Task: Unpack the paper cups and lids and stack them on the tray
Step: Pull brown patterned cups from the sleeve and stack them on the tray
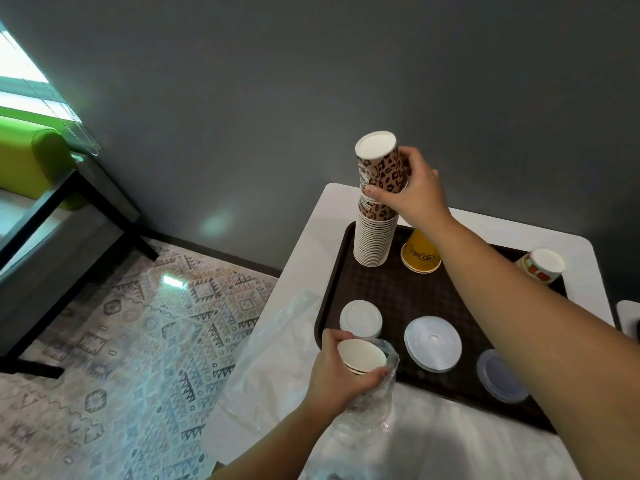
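- My right hand (414, 188) was clamped around a leopard-print cup (379, 161), upside down, at the top of the tall stack (375, 233) in the upper middle of the frame. The stack stood at the far left corner of the brown tray (391, 292).
- That column was high and narrow — I judged that a crooked seating or a sideways nudge could tip it onto the yellow cup (420, 252) just beside it, or off the tray altogether.
- My left hand (337, 372), low in the frame, gripped more cups (362, 356) through their crumpled plastic sleeve (370, 407), only the open mouth of the end one showing. The thin film looked slippery; squeezing harder might have crushed a rim.
- Three lid piles — small white (360, 318), large white (433, 342), clear (498, 375) — lay on the near part of the tray. My right forearm crossed above the tray, so a careless pull-back could have swept them.
- A loose plastic bag (277, 348) draped the white surface (311, 237) at its left edge and could have slid off.
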